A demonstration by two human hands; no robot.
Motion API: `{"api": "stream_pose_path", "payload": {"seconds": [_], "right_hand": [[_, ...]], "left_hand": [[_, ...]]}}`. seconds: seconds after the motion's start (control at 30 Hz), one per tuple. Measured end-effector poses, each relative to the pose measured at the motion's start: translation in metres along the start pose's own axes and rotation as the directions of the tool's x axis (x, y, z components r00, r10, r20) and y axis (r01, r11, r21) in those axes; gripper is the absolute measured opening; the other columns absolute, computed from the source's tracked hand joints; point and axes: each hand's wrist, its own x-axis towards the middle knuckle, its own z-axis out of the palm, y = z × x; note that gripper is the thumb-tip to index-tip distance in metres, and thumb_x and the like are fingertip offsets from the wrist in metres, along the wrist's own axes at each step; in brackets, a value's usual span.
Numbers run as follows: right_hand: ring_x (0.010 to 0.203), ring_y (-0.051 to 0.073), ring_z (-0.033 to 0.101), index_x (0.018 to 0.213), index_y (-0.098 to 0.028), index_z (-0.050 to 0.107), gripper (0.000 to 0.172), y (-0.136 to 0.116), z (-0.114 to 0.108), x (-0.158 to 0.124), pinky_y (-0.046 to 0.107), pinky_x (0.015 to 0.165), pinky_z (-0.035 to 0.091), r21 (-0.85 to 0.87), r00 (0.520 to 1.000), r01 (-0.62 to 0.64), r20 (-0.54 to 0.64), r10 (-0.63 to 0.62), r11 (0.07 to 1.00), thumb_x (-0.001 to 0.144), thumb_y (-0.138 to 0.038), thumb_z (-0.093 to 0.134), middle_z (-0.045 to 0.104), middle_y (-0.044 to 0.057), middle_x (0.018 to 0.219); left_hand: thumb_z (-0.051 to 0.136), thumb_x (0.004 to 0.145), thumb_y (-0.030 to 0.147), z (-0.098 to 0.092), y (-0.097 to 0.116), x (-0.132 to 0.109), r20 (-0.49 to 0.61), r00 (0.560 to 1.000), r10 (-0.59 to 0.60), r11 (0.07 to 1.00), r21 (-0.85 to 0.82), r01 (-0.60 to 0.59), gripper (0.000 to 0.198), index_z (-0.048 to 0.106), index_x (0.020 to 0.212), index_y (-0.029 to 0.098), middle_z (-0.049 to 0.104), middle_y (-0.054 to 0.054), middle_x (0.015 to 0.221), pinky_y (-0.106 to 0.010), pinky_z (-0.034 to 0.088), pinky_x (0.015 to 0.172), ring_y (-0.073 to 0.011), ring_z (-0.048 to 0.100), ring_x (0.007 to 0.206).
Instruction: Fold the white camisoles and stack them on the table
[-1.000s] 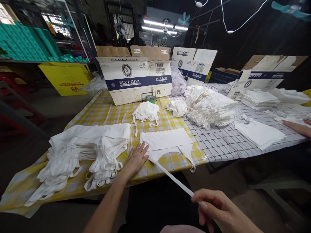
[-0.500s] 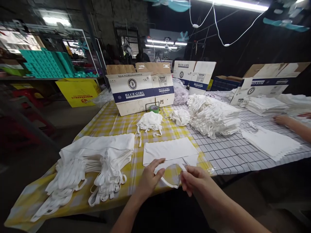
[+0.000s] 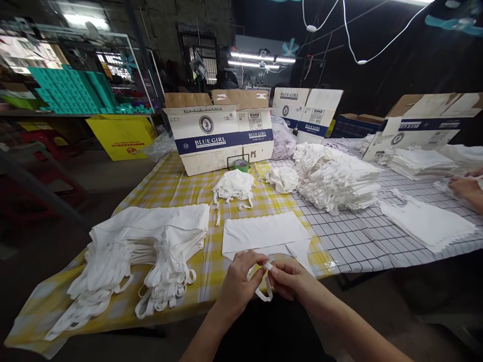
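A white garment (image 3: 264,232) lies flat at the table's front edge, its strap (image 3: 264,295) raised and looped toward me. My left hand (image 3: 243,279) pinches the strap between thumb and fingers. Close against it, my right hand (image 3: 289,276) is closed on the same strap, a short piece showing between the two hands. To the left sits a thick stack of white strapped garments (image 3: 151,236), straps hanging toward the front edge. Behind the flat garment is a small crumpled white pile (image 3: 234,185) with loose straps.
A green tape roll (image 3: 241,165) stands before a Blue Girl carton (image 3: 219,138). A large heap of white garments (image 3: 335,176) and a flat white stack (image 3: 426,221) lie on the checked cloth. At far right, another person's hand (image 3: 466,187) touches white fabric.
My hands have come together along the strap, the left moving right and closing on it. The strap loop has become smaller. At right, the other person's hand has moved.
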Motion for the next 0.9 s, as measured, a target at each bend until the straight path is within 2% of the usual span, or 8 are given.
{"api": "stream_pose_path", "payload": {"seconds": [0.1, 0.2, 0.33, 0.43, 0.53, 0.63, 0.77, 0.9], "right_hand": [[0.044, 0.006, 0.021, 0.069, -0.016, 0.051, 0.035, 0.004, -0.004, 0.001, 0.023, 0.043, 0.014, 0.082, 0.996, -0.088, 0.014, 0.087, 0.993, 0.083, -0.049, 0.048, 0.031, -0.006, 0.049], [0.047, 0.007, 0.028, 0.068, -0.016, 0.052, 0.036, 0.008, -0.010, 0.003, 0.022, 0.045, 0.022, -0.066, 0.995, -0.088, -0.049, 0.085, 0.994, 0.082, -0.049, 0.049, 0.036, -0.005, 0.054], [0.078, 0.016, 0.049, 0.083, -0.018, 0.057, 0.026, 0.012, -0.015, 0.008, 0.026, 0.067, 0.039, -0.515, 0.959, 0.080, -0.195, -0.207, 0.853, 0.074, -0.043, 0.061, 0.053, 0.002, 0.084], [0.095, 0.019, 0.051, 0.105, -0.021, 0.052, 0.036, 0.015, -0.012, 0.015, 0.030, 0.081, 0.041, -0.583, 0.946, 0.161, -0.139, -0.293, 0.796, 0.074, -0.037, 0.061, 0.056, 0.005, 0.101], [0.073, 0.014, 0.054, 0.098, -0.021, 0.053, 0.023, 0.019, -0.006, 0.023, 0.024, 0.065, 0.042, -0.533, 0.968, 0.166, -0.072, -0.241, 0.829, 0.079, -0.033, 0.055, 0.060, 0.002, 0.087], [0.057, 0.011, 0.048, 0.084, -0.019, 0.057, 0.014, 0.023, -0.004, 0.030, 0.022, 0.053, 0.035, -0.561, 0.966, 0.115, -0.130, -0.224, 0.820, 0.082, -0.031, 0.051, 0.058, -0.001, 0.071], [0.062, 0.013, 0.050, 0.077, -0.018, 0.059, 0.014, 0.027, -0.010, 0.038, 0.023, 0.056, 0.035, -0.640, 0.946, 0.094, -0.182, -0.268, 0.763, 0.081, -0.029, 0.051, 0.058, 0.000, 0.067], [0.065, 0.013, 0.050, 0.076, -0.018, 0.057, 0.014, 0.028, -0.024, 0.057, 0.024, 0.060, 0.037, -0.698, 0.919, 0.092, -0.216, -0.331, 0.710, 0.081, -0.026, 0.047, 0.058, 0.000, 0.069]], "left_hand": [[0.049, 0.082, 0.013, 0.004, -0.002, 0.000, -0.032, 0.995, 0.096, 0.990, 0.103, -0.092, 0.015, 0.060, 0.087, 0.022, 0.065, 0.001, 0.079, -0.032, 0.038, 0.082, -0.0140, 0.058, 0.077], [0.050, 0.083, 0.015, 0.006, -0.008, -0.002, -0.058, 0.994, 0.097, 0.982, 0.167, -0.086, 0.011, 0.059, 0.084, 0.021, 0.063, 0.002, 0.073, -0.033, 0.037, 0.081, -0.0128, 0.057, 0.070], [0.051, 0.082, 0.017, 0.008, -0.011, -0.006, -0.034, 0.999, 0.031, 0.963, 0.267, -0.021, 0.011, 0.060, 0.076, 0.020, 0.062, 0.001, 0.069, -0.034, 0.036, 0.079, -0.0133, 0.055, 0.066], [0.051, 0.080, 0.014, 0.010, -0.011, -0.006, 0.034, 0.999, -0.036, 0.947, 0.319, 0.023, 0.012, 0.059, 0.072, 0.019, 0.064, 0.001, 0.071, -0.034, 0.035, 0.077, -0.0141, 0.056, 0.068], [0.053, 0.077, 0.015, 0.011, -0.013, -0.003, 0.060, 0.991, -0.124, 0.941, 0.323, 0.098, 0.010, 0.059, 0.071, 0.019, 0.066, 0.000, 0.073, -0.032, 0.036, 0.074, -0.0157, 0.056, 0.070], [0.054, 0.077, 0.023, 0.009, -0.020, 0.000, 0.081, 0.970, -0.228, 0.938, 0.287, 0.196, 0.011, 0.061, 0.070, 0.020, 0.065, -0.001, 0.067, -0.029, 0.038, 0.066, -0.0164, 0.056, 0.066], [0.052, 0.079, 0.030, 0.004, -0.034, 0.007, 0.168, 0.943, -0.288, 0.949, 0.180, 0.257, 0.017, 0.062, 0.069, 0.018, 0.062, 0.000, 0.063, -0.025, 0.038, 0.057, -0.0136, 0.055, 0.059], [0.056, 0.075, 0.022, -0.002, -0.055, 0.024, 0.112, 0.972, -0.204, 0.950, 0.263, 0.169, 0.009, 0.061, 0.082, 0.019, 0.061, -0.001, 0.081, -0.027, 0.042, 0.070, -0.0156, 0.056, 0.076]]}}
